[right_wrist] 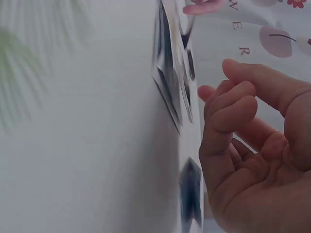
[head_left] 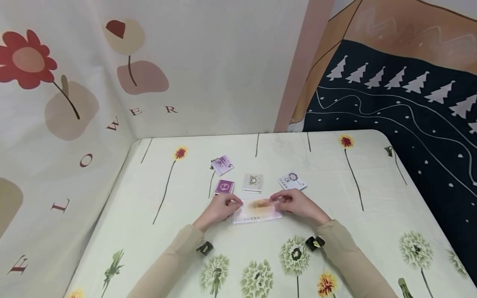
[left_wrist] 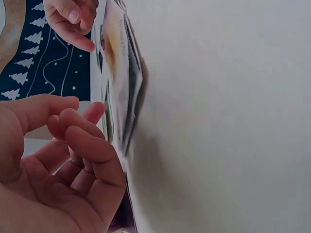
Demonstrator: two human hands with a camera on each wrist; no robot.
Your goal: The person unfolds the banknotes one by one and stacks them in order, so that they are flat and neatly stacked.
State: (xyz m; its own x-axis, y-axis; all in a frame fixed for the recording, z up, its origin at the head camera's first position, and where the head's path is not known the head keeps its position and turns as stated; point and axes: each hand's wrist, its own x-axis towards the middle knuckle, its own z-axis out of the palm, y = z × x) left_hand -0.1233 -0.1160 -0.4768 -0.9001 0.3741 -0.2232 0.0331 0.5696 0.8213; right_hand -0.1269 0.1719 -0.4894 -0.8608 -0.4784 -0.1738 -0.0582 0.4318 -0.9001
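Note:
A flat folded paper sheet or booklet (head_left: pixel 257 213), pale lilac with an orange-brown patch, lies on the table between the hands. Its layered edges stand slightly apart in the left wrist view. My left hand (head_left: pixel 222 207) hovers at its left upper corner, fingers loosely bent and nothing visible between them. At the opposite upper corner is my right hand (head_left: pixel 298 203), its fingers likewise loosely bent; the right wrist view shows nothing in that hand (right_wrist: pixel 257 145). Just beyond the left fingers lies a small dark purple square (head_left: pixel 225 186) with a round emblem.
Behind the booklet lie a beige square piece (head_left: pixel 253 181) with a face drawing, a pale purple piece (head_left: pixel 222 165) and a bluish-white piece (head_left: pixel 292 181). A flower-print cloth (head_left: pixel 123 198) covers the table. Printed curtains (head_left: pixel 223 74) hang along the back and left.

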